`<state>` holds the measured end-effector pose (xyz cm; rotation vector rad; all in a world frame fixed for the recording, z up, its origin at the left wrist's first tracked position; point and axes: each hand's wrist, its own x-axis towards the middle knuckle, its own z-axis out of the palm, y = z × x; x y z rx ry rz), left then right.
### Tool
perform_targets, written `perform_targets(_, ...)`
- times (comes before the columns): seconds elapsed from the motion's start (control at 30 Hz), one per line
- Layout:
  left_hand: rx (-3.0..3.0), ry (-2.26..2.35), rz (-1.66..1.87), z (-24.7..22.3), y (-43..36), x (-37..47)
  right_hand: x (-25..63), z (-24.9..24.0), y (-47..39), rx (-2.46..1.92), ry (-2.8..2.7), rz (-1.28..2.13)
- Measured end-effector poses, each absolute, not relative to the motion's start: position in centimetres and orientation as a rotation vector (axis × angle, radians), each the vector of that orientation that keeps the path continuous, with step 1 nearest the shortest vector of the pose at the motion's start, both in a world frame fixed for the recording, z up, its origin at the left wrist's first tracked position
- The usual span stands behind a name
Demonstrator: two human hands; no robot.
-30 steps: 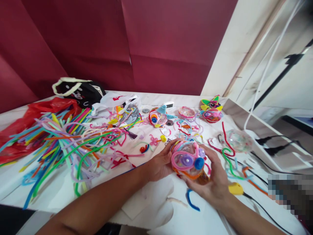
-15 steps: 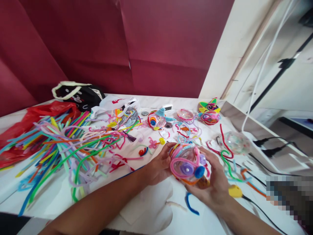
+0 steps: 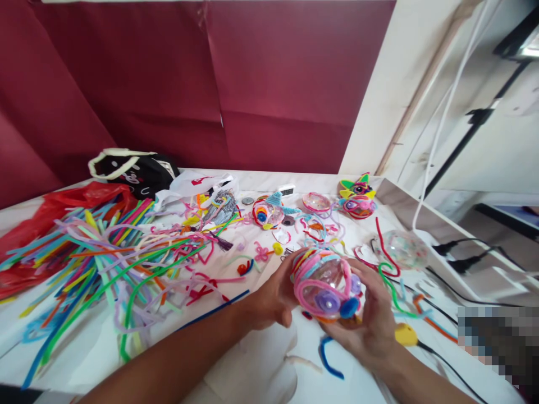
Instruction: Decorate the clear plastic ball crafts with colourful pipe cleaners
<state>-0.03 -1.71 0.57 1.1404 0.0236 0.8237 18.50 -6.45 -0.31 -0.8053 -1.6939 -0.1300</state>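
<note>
A clear round ball (image 3: 324, 280) wrapped in pink, red, yellow and light blue fuzzy stems is held between both hands above the table. Purple discs with a pearly centre and a blue one sit on its front. My left hand (image 3: 275, 297) is against its left side, thumb lowered off the surface and fingers partly hidden behind it. Under and around the right side, my right hand (image 3: 373, 314) grips the ball. A bent blue stem (image 3: 328, 358) lies on the table below, and a yellow glue-gun-like item (image 3: 405, 334) is right of my right wrist.
A large pile of coloured stems (image 3: 105, 258) and a red bag (image 3: 84, 196) cover the left. Behind the hands stand a decorated ball (image 3: 268, 213) and another one (image 3: 357, 206). A clear ball (image 3: 404, 249) lies beside a power strip (image 3: 446, 264).
The ball has turned slightly and shifted a little right in my hands. My left thumb has come down off its surface. The camera view has tilted up a little.
</note>
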Motion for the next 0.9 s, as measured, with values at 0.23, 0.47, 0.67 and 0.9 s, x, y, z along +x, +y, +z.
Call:
perform_targets(0.23, 1.174, 0.058, 0.841, -0.3, -1.6, 0.1, 18.8, -0.7, -6.5, -0.836, -1.729, -0.164)
perform_targets(0.47, 1.270, 0.201, 0.918, -0.1, -1.7, 0.6, 18.9, -1.3, -6.3, -0.900, -1.734, -0.189)
perform_targets(0.67, 1.274, 0.287, 1.005, -1.3, -1.6, 0.7, 18.7, -1.2, -6.2, -0.953, -1.737, -0.130)
perform_targets(0.9, 1.202, 0.396, 1.068, -0.4, -1.4, 1.1, 18.2, -0.9, -5.3, -0.980, -1.700, -0.150)
